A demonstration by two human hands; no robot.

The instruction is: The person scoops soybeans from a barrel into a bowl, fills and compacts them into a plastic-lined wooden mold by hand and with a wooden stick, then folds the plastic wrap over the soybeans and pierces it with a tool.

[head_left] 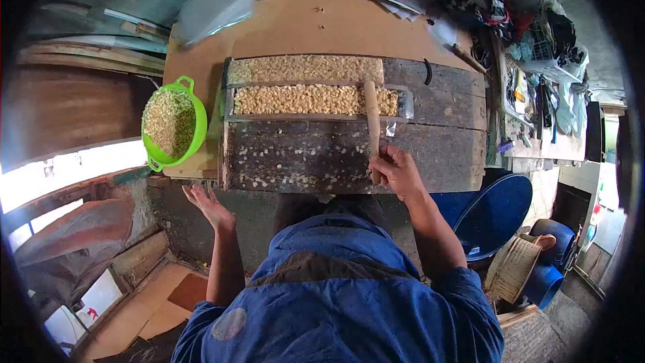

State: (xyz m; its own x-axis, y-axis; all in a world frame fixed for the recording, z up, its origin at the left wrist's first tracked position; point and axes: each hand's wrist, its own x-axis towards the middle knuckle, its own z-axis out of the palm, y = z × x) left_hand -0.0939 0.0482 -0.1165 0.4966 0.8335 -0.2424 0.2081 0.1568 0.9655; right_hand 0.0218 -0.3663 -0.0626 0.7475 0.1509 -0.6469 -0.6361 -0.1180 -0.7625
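Note:
My right hand point(398, 171) is closed around the lower end of a wooden rolling pin point(372, 117). The pin's far end lies across the right part of a long narrow tray point(405, 102) filled with puffed grain point(295, 100). Behind that tray runs a second, paler strip of pressed grain point(302, 69). My left hand point(211, 208) is raised off the front left of the board, palm up, fingers apart, holding nothing. Beyond it stands a bright green plastic basin with handles point(199, 124), heaped with loose puffed grain point(165, 117).
Loose grains are scattered over the dark wooden board point(322, 151), which rests on a brown tabletop point(289, 27). A clear plastic sheet point(218, 3) is at the back left. To the right are a cluttered side table point(547, 144) and a blue barrel point(494, 218).

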